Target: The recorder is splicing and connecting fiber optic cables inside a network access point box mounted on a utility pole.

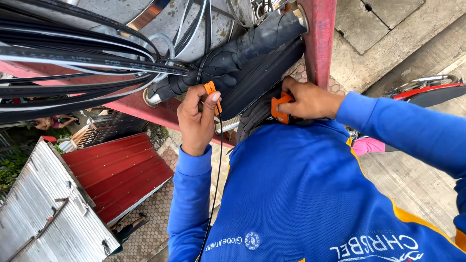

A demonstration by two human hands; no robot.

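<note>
Fingers of the left hand (196, 121) pinch a small orange clip (210, 89) on a thin black cable (218, 160) while the right hand (306, 101) grips an orange tool (280, 107); high above rooftops, either could slip and fall.

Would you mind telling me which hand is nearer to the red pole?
Right. The right hand lies beside the red pole, holding an orange tool; the left hand is farther off, pinching an orange clip.
</note>
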